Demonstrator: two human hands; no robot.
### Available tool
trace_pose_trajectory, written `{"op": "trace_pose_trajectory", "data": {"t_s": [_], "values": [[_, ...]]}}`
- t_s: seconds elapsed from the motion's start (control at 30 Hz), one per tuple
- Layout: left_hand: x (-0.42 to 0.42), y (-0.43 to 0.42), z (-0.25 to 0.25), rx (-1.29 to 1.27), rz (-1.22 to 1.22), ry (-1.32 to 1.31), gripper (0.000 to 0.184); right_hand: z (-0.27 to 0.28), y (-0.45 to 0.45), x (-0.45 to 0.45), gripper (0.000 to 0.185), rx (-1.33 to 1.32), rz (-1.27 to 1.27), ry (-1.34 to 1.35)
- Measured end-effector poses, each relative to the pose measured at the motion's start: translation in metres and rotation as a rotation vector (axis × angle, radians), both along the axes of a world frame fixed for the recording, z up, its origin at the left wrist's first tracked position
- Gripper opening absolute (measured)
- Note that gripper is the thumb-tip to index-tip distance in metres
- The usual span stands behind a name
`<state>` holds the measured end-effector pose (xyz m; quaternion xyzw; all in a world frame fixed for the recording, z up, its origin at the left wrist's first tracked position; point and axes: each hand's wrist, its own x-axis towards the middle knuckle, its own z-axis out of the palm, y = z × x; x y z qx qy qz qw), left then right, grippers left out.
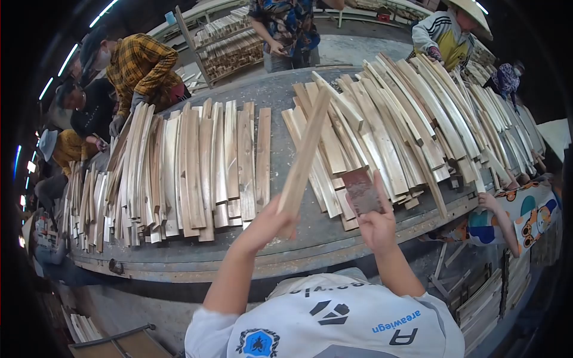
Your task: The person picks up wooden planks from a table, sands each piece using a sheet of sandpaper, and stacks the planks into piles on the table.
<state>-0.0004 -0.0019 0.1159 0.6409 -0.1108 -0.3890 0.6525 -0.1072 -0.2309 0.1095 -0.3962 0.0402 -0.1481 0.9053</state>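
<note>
My left hand (270, 227) is closed round the lower end of a wooden strip (305, 152), which slants up and away over the table. In my right hand (378, 228) is a flat, reddish-brown rectangular plate (360, 188), pinched at its near edge with the index finger stretched along its side. The plate is in front of the near ends of a pile of wooden strips (382, 131) on the right; whether it touches them I cannot tell. Another row of wooden strips (191, 173) lies to the left of my left hand.
A long grey table (280, 134) carries the strips, with sawdust on its surface. Several people stand around it; one in a checked shirt (143, 65) is at the far left, and a patterned sleeve (513, 215) is close on my right. Behind stands a rack of stacked wood (230, 51).
</note>
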Motion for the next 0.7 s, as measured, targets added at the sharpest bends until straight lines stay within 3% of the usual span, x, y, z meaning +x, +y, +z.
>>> {"op": "trace_pose_trajectory", "data": {"t_s": [0.17, 0.23, 0.3, 0.37, 0.47, 0.57, 0.6, 0.63, 0.7], "values": [[0.057, -0.148, -0.035, 0.059, -0.073, -0.135, 0.052, 0.015, -0.041, -0.022, 0.1, 0.112, -0.077, -0.021], [0.053, -0.194, -0.035, 0.171, -0.164, -0.157, 0.062, 0.014, -0.059, -0.034, 0.098, 0.127, -0.12, -0.032], [0.042, -0.23, -0.039, 0.1, -0.327, -0.246, 0.073, 0.013, -0.076, -0.044, 0.1, 0.081, -0.207, 0.034], [0.038, -0.276, -0.097, 0.114, -0.368, -0.662, 0.078, 0.012, -0.092, -0.05, 0.099, 0.053, -0.254, 0.068], [0.033, -0.272, -0.083, 0.091, -0.434, -0.636, 0.068, -0.008, -0.122, -0.064, 0.092, 0.08, -0.271, 0.078], [0.044, -0.235, -0.101, 0.09, -0.336, -0.742, 0.056, -0.016, -0.144, -0.069, 0.075, 0.124, -0.254, 0.031], [0.042, -0.203, -0.085, 0.114, -0.174, -0.635, 0.047, -0.017, -0.148, -0.07, 0.069, 0.139, -0.239, 0.011], [0.047, -0.177, -0.099, 0.178, 0.046, -0.502, 0.044, -0.018, -0.151, -0.07, 0.072, 0.101, -0.255, 0.05], [0.072, -0.097, -0.125, 0.704, 0.286, -0.896, 0.043, -0.019, -0.153, -0.069, 0.08, 0.029, -0.287, 0.124]]}}
